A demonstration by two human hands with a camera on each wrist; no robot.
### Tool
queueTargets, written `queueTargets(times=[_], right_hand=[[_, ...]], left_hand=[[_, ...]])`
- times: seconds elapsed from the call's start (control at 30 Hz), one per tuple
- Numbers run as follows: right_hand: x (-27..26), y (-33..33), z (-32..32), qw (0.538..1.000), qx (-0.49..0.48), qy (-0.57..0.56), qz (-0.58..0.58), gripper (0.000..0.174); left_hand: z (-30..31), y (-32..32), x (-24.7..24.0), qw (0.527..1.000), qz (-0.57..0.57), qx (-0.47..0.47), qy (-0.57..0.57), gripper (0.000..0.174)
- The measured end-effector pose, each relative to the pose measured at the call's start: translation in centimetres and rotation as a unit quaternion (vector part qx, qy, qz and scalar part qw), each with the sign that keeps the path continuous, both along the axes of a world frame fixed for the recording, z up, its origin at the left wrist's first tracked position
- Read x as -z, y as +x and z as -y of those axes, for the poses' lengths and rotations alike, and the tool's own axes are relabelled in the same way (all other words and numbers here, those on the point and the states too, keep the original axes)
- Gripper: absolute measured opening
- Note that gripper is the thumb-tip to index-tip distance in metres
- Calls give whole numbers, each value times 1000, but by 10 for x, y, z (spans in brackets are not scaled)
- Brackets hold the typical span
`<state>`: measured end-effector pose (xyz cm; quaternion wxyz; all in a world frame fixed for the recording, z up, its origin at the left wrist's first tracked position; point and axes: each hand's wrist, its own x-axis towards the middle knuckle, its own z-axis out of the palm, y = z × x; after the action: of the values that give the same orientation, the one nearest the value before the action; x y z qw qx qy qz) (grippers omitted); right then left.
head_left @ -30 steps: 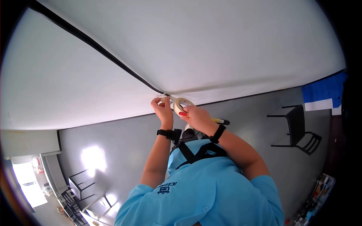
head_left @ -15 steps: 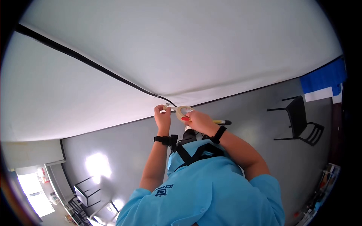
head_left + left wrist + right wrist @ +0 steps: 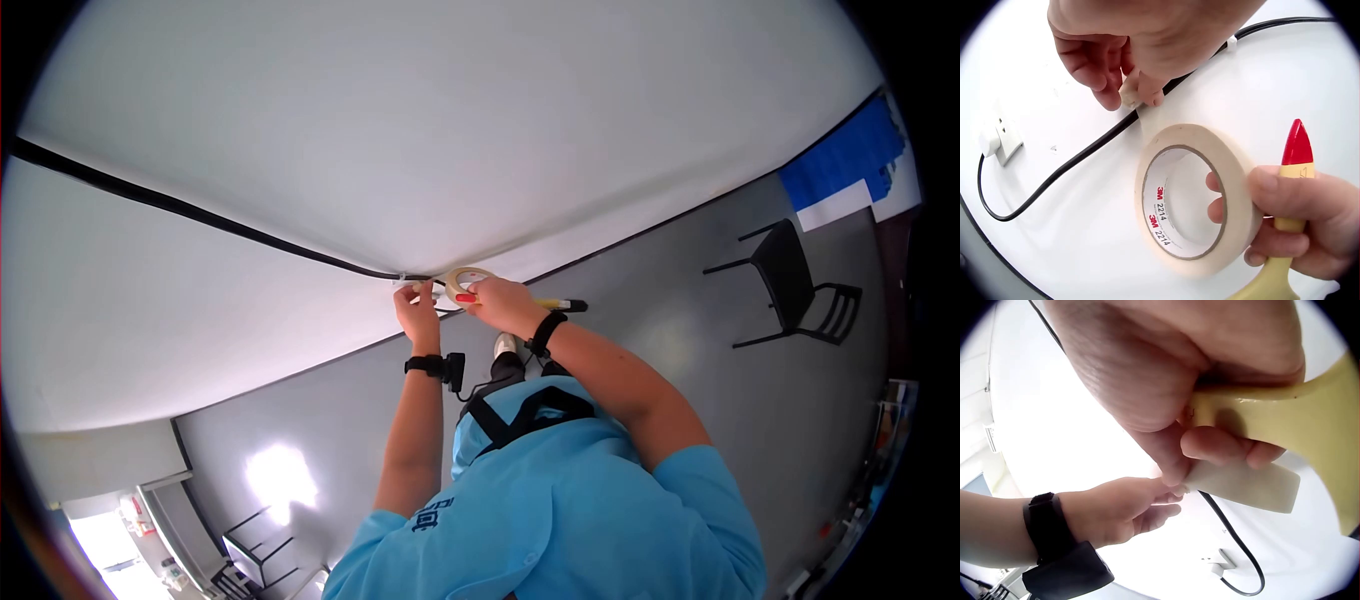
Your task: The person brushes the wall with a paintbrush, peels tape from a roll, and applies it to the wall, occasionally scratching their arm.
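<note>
White wall [image 3: 480,130], grey floor [image 3: 650,345] below. Black cable [image 3: 1088,152] runs along the wall, passing right under the left fingers.

Left hand [image 3: 418,318]: pinching a small cream piece [image 3: 1129,94] at the cable. Its far side is covered by the fingers; can't tell if it's tape end or something else. Tape strip [image 3: 1149,124] goes from those fingertips to the roll.

Right hand [image 3: 508,302]: clamped on the tape roll [image 3: 1241,206], fingertips through the core, plus a yellow brush [image 3: 1275,272] in the same grip. Roll sits just beside the left fingers.

Left wrist view: "3M 2214" legible inside the core, brush cut off at bottom edge. Head view: dark brush end sticks out past the right hand. Both wrist views show a wall socket [image 3: 1010,142] well apart from the fingers; can't pick it out from the head.
</note>
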<state>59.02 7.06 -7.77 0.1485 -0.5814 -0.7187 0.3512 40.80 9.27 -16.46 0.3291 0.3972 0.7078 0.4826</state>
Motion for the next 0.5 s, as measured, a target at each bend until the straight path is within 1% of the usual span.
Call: queueTargets(times=[0.03, 0.1, 0.2, 0.23, 0.3, 0.37, 0.43, 0.5], right_hand=[[0, 1, -1, 1000, 3, 0, 1, 36], [1, 1, -3, 999, 3, -34, 6, 37], [7, -3, -6, 998, 15, -61, 9, 40], [5, -2, -3, 999, 10, -36, 0, 39], [22, -5, -3, 1000, 1, -23, -19, 35], [11, -1, -1, 996, 1, -77, -47, 32], [24, 5, 4, 996, -34, -56, -57, 29], [27, 10, 10, 996, -52, -48, -49, 27]], left_hand=[[-1, 0, 1, 1000, 1, 3, 0, 38], [-2, -1, 5, 999, -42, 0, -12, 39], [-3, -1, 8, 999, -47, -2, -15, 40], [-4, -4, 12, 999, -47, 2, -19, 40], [-7, -16, 40, 991, -125, 32, 23, 38], [-5, -19, 40, 986, -159, 52, 8, 36], [-1, -17, 32, 994, -90, 65, -9, 34], [-1, -27, 45, 995, -57, 78, -21, 30]])
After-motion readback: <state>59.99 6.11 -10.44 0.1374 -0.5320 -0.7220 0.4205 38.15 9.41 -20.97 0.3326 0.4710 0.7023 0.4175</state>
